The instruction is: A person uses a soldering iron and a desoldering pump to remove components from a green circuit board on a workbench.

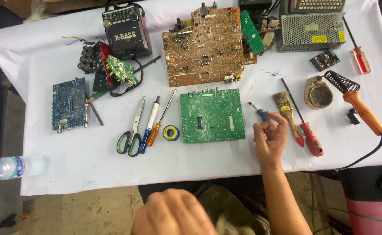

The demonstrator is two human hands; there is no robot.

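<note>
Now holding a small blue-handled screwdriver (260, 112) in the right hand (270, 138), fingers curled and clamped on its handle, tip pointing far-left, just right of the green circuit board (212, 115) on the white-covered bench (69, 161). Left hand (171, 214) blurred at the near edge, off the bench; open or closed, cannot tell. Paintbrush (286, 111) and red screwdriver (306, 128) lying just right of the right hand.

Four circuit boards (212, 115), four screwdrivers (309, 132)
</note>
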